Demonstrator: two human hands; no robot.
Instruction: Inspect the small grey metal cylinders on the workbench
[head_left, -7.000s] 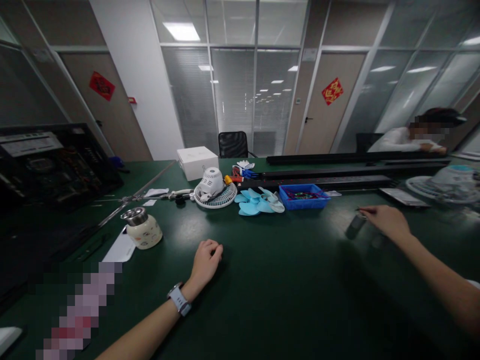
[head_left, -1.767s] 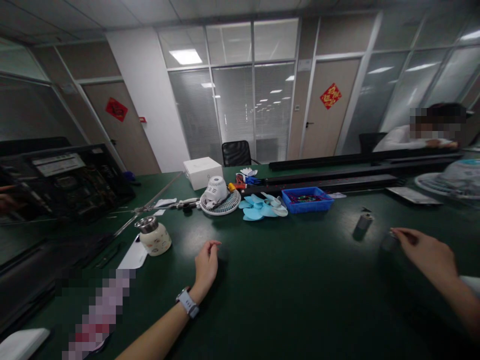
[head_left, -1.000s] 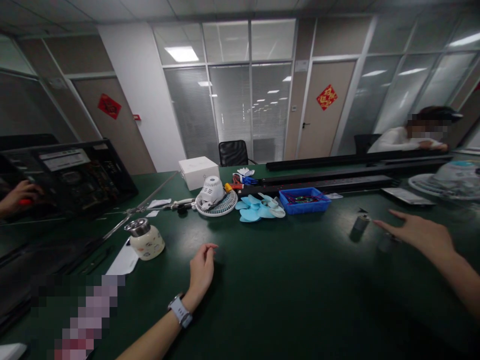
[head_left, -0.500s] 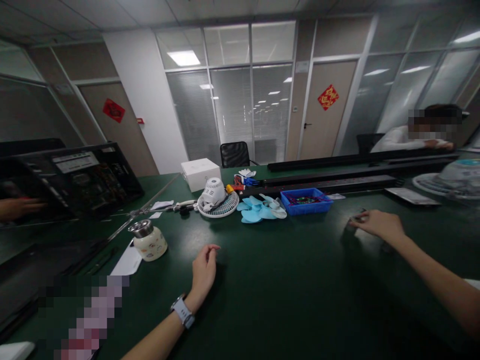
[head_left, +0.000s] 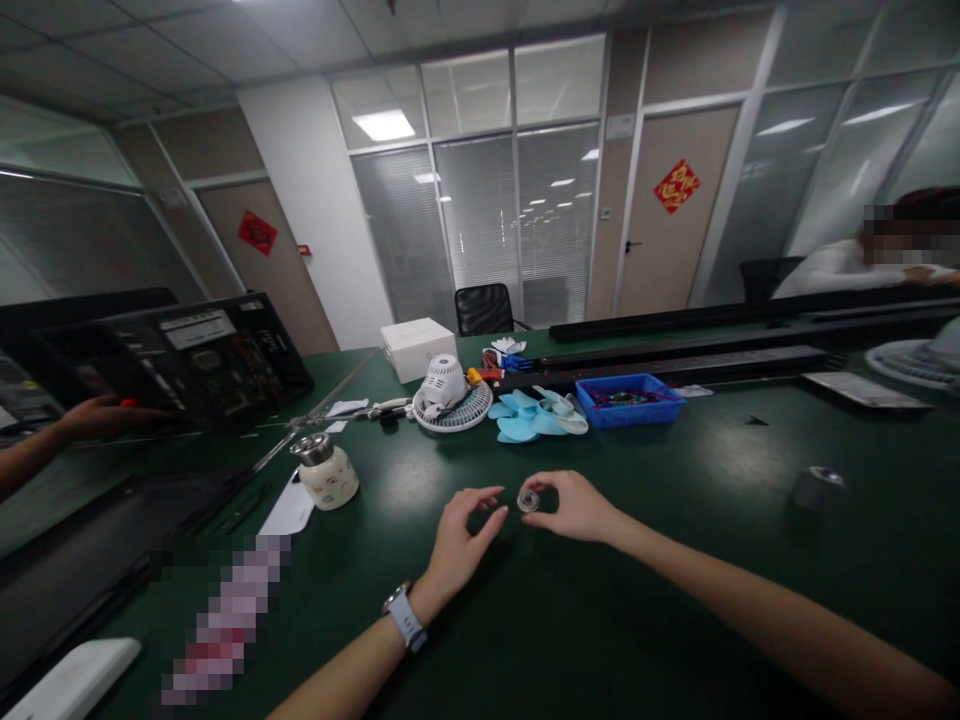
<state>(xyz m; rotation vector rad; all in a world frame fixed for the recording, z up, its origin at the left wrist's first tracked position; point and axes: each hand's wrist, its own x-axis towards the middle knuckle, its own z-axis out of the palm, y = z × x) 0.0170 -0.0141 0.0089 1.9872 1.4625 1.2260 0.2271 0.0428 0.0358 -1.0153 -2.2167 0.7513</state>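
Observation:
Between the thumb and fingers of my right hand (head_left: 577,507) is a small round metal part (head_left: 528,500), silvery, with rings around its centre. Just to its left, my left hand (head_left: 459,535) has thumb and fingers apart with nothing between them; a watch with a light grey strap is on that wrist. A small gap separates its fingertips from the round part. Farther right stands a short grey metal cylinder (head_left: 819,488) with a shiny top. A small dark flat piece (head_left: 757,420) lies beyond it.
Across the table are a white fan housing (head_left: 450,392), light blue fan blades (head_left: 534,415) and a blue tray (head_left: 628,402) of small parts. At left stand a cream bottle (head_left: 330,478) and an opened black device (head_left: 217,365), with another person's hand (head_left: 112,418) beside it. A person sits far right.
My right hand has moved left from the table's right side, carrying the round part to my left hand. The left hand's fingers have spread. The grey cylinder is now uncovered.

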